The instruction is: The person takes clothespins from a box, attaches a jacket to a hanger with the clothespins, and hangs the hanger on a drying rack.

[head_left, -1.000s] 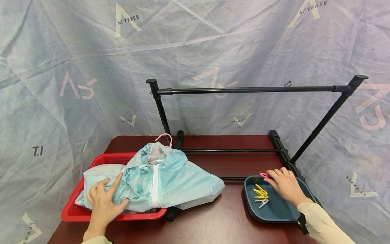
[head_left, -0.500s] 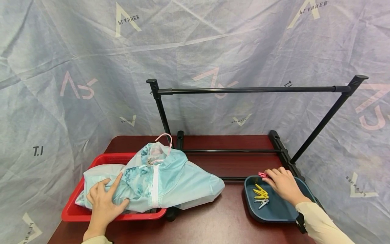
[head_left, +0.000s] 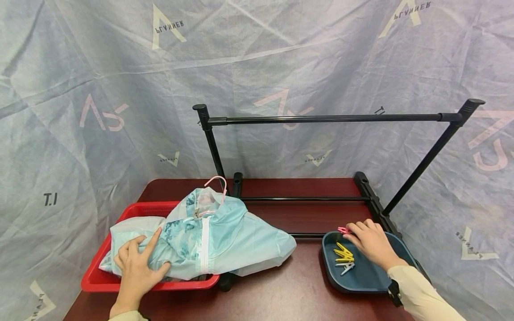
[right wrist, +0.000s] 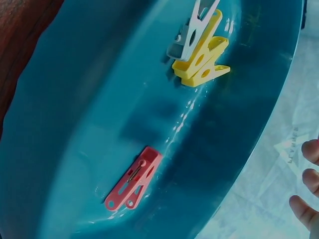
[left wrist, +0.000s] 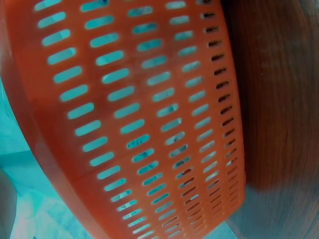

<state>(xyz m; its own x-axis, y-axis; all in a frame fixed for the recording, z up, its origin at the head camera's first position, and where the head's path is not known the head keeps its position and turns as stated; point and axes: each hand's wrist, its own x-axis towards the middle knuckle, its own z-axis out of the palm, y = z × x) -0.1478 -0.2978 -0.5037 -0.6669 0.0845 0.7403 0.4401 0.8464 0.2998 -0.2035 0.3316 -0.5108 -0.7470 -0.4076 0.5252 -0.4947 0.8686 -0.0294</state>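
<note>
My left hand [head_left: 136,265] rests with spread fingers on a light blue hooded jacket [head_left: 229,240], which lies across a red basket [head_left: 90,281]. A pink hanger [head_left: 221,178] pokes out of the jacket's neck. My right hand [head_left: 371,243] pinches a pink clothespin [head_left: 343,230] above the far rim of a dark blue tray [head_left: 369,285]. Yellow clothespins [head_left: 343,253] and a pale grey one lie in the tray. In the right wrist view another pink clothespin [right wrist: 133,178] lies on the tray's bottom, and my fingertips [right wrist: 304,206] show at the right edge.
A black garment rack [head_left: 329,118] stands on the dark red table [head_left: 273,298], its base bars running behind basket and tray. A grey printed sheet [head_left: 281,53] hangs behind. The basket's slotted side [left wrist: 124,109] fills most of the left wrist view.
My right hand, holding the pink clothespin, has shifted slightly left over the tray's far edge. The left hand and the jacket have stayed where they were.
</note>
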